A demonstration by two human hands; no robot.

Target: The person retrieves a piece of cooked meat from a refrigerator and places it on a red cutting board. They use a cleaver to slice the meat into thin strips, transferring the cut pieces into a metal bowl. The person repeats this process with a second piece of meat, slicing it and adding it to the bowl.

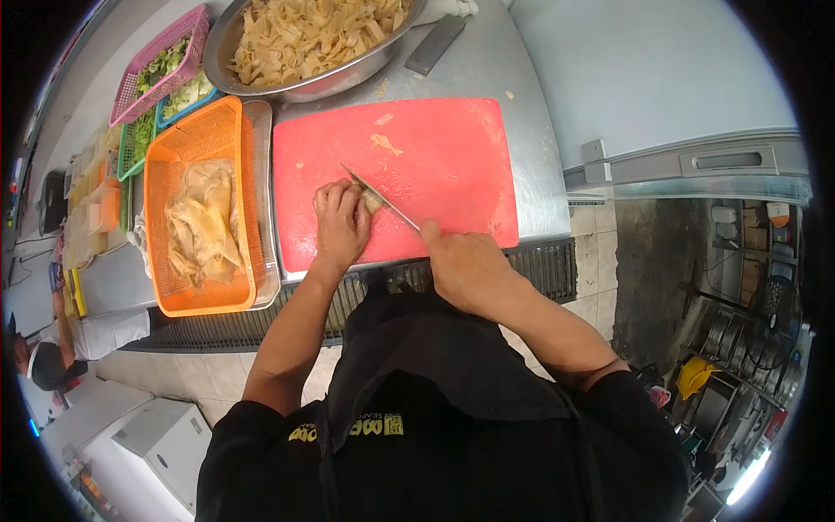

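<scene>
A red cutting board (450, 143) lies on the steel counter before me. My right hand (466, 264) grips a kitchen knife (394, 207), its handle hidden in the fist and its blade slanting up to the left. My left hand (341, 222) is held down on a small pale brown piece of food (372, 201) beside the blade, fingers bent; the hand covers part of the piece. Several thin scraps (386, 143) lie farther up the board. To the left, an orange perforated basket (249, 196) holds pale, slippery-looking pieces of meat or skin (205, 222).
A steel basin (326, 90) of pale cut strips stands beyond the board, near a grey sharpening stone (436, 46). Pink (196, 32), blue and green baskets hold leafy vegetables at upper left. Another person (98, 339) stands at far left. The counter's edge (545, 240) runs along my front.
</scene>
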